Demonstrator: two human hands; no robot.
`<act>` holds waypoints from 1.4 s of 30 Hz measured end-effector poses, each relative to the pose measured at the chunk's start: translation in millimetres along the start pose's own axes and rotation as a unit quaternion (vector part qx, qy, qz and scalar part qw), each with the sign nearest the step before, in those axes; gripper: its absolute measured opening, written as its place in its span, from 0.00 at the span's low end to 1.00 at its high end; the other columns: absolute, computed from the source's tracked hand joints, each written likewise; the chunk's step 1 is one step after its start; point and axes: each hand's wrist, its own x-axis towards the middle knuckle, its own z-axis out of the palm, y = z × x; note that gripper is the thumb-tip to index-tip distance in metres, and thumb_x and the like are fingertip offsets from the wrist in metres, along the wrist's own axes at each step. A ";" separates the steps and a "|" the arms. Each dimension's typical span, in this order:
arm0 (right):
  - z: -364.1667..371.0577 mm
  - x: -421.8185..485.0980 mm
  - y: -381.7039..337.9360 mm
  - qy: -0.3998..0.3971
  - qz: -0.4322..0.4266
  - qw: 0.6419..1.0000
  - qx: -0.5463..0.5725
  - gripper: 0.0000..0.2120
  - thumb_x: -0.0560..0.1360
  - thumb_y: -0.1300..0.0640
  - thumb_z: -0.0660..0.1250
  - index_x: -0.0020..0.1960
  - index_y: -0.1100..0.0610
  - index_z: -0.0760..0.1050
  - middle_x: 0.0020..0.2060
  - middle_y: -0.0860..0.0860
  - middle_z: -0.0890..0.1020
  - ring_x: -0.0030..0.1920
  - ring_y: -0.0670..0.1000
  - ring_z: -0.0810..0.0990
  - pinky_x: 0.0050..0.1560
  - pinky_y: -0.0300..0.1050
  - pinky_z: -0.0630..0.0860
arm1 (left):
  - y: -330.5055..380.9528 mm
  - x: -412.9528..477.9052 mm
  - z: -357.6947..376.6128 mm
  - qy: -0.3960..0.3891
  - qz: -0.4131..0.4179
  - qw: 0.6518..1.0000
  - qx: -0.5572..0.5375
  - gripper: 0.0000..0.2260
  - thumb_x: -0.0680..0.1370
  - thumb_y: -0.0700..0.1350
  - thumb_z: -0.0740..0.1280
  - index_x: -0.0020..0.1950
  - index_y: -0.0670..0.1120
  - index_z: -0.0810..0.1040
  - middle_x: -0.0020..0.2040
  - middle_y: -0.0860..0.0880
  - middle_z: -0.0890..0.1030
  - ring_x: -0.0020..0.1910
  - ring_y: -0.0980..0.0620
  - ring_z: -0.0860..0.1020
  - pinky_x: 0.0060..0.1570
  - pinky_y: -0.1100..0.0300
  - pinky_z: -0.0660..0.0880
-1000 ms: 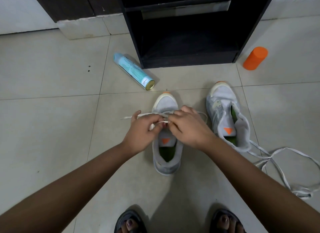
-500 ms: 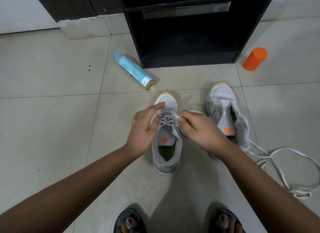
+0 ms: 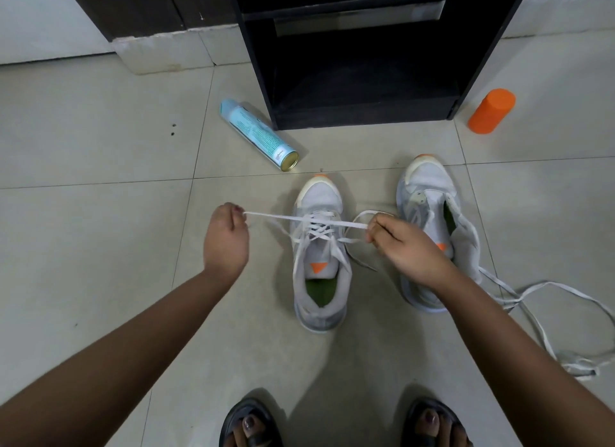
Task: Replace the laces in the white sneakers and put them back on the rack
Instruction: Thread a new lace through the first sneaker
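Nearby, spray can (image 3: 258, 134) and orange bottle (image 3: 492, 111) flank rack (image 3: 359, 110).

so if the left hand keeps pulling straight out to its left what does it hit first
Nothing, it seems: the left hand, pinching the lace, has only bare floor tiles leftward to the picture's edge.

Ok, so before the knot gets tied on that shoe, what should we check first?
1. Left hand pinching a lace end: ok.
2. Right hand pinching the other end: ok.
3. Lace pulled straight across the shoe: ok.
4. Both ends equal length: cannot tell.
5. Second shoe laced: not ok, its lace lies loose on the floor.
6. Rack shelf free: ok.
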 end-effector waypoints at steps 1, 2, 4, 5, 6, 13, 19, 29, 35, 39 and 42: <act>3.0 -0.6 -0.1 -0.006 0.002 1.000 -0.004 0.10 0.80 0.58 0.57 0.42 0.53 0.74 0.30 0.44 0.73 0.33 0.41 0.71 0.39 0.44 0.67 | -7.7 1.9 -1.1 -0.001 -0.018 0.999 0.046 0.09 0.81 0.40 0.55 0.48 0.42 0.73 0.50 0.40 0.76 0.51 0.40 0.75 0.49 0.52 0.69; 7.2 -1.4 -1.1 -0.010 -0.002 1.000 -0.010 0.10 0.80 0.57 0.58 0.43 0.53 0.74 0.30 0.43 0.74 0.33 0.41 0.71 0.40 0.44 0.68 | -11.6 0.0 -0.9 -0.001 -0.005 0.995 0.101 0.08 0.80 0.40 0.56 0.51 0.41 0.74 0.53 0.40 0.76 0.54 0.39 0.74 0.52 0.51 0.68; 19.3 -3.9 -6.4 -0.018 -0.016 0.999 -0.021 0.09 0.80 0.54 0.59 0.44 0.52 0.75 0.32 0.44 0.77 0.34 0.41 0.74 0.41 0.43 0.70 | -8.7 -12.7 3.7 -0.024 0.102 0.981 0.161 0.12 0.78 0.43 0.57 0.57 0.42 0.74 0.56 0.42 0.77 0.57 0.40 0.73 0.56 0.49 0.68; 25.7 -4.5 -9.8 -0.022 -0.021 0.999 -0.022 0.09 0.80 0.53 0.59 0.45 0.52 0.76 0.35 0.45 0.79 0.37 0.45 0.77 0.44 0.44 0.72 | -0.3 -22.0 7.4 -0.061 0.171 0.972 0.147 0.15 0.77 0.45 0.56 0.60 0.43 0.74 0.58 0.44 0.77 0.58 0.42 0.74 0.58 0.49 0.68; 30.7 -5.2 -13.3 -0.027 -0.025 0.999 -0.022 0.09 0.80 0.53 0.59 0.45 0.52 0.76 0.37 0.46 0.80 0.40 0.48 0.78 0.45 0.46 0.72 | 10.0 -31.2 11.5 -0.109 0.229 0.959 0.125 0.17 0.78 0.48 0.55 0.62 0.45 0.74 0.59 0.46 0.77 0.59 0.45 0.74 0.59 0.51 0.67; 39.3 -0.5 -16.1 -0.045 -0.006 0.999 0.004 0.08 0.79 0.59 0.58 0.46 0.57 0.76 0.35 0.40 0.76 0.43 0.48 0.74 0.44 0.44 0.67 | 30.3 -50.7 20.0 -0.137 0.337 0.918 0.158 0.13 0.77 0.52 0.58 0.51 0.55 0.81 0.45 0.56 0.80 0.48 0.54 0.78 0.65 0.55 0.59; 47.5 1.8 1.8 0.007 -0.003 0.990 0.140 0.09 0.75 0.61 0.67 0.43 0.47 0.79 0.42 0.46 0.82 0.44 0.46 0.80 0.51 0.45 0.75 | 33.3 -52.0 22.1 -0.132 0.317 0.928 0.146 0.13 0.75 0.55 0.59 0.53 0.58 0.81 0.49 0.59 0.82 0.52 0.59 0.77 0.68 0.53 0.55; 58.0 -2.1 3.9 0.088 0.019 0.940 0.329 0.07 0.73 0.66 0.70 0.42 0.55 0.75 0.35 0.50 0.80 0.36 0.43 0.77 0.42 0.37 0.74 | 35.9 -51.6 23.9 -0.117 0.338 0.917 0.175 0.11 0.73 0.56 0.62 0.44 0.56 0.83 0.41 0.58 0.82 0.46 0.55 0.79 0.67 0.55 0.54; 67.4 -7.7 22.9 0.103 0.011 0.976 0.190 0.08 0.70 0.60 0.74 0.47 0.52 0.78 0.45 0.48 0.82 0.44 0.45 0.81 0.47 0.35 0.76 | 36.0 -53.0 35.8 -0.098 0.335 0.902 0.256 0.10 0.69 0.54 0.63 0.31 0.51 0.75 0.32 0.55 0.77 0.39 0.52 0.77 0.65 0.46 0.63; 73.6 -10.2 19.4 0.126 -0.004 0.977 0.174 0.07 0.75 0.58 0.70 0.53 0.55 0.81 0.47 0.46 0.84 0.45 0.41 0.83 0.49 0.37 0.77 | 42.2 -51.7 44.6 -0.110 0.320 0.907 0.251 0.09 0.68 0.52 0.63 0.30 0.52 0.74 0.30 0.55 0.76 0.37 0.51 0.77 0.67 0.42 0.61; 73.2 -12.1 18.8 0.136 -0.001 0.971 0.194 0.08 0.75 0.60 0.69 0.53 0.53 0.82 0.47 0.43 0.84 0.47 0.40 0.83 0.52 0.39 0.78 | 39.5 -51.8 48.3 -0.130 0.292 0.921 0.222 0.06 0.69 0.51 0.65 0.33 0.52 0.75 0.32 0.56 0.76 0.38 0.52 0.78 0.70 0.45 0.57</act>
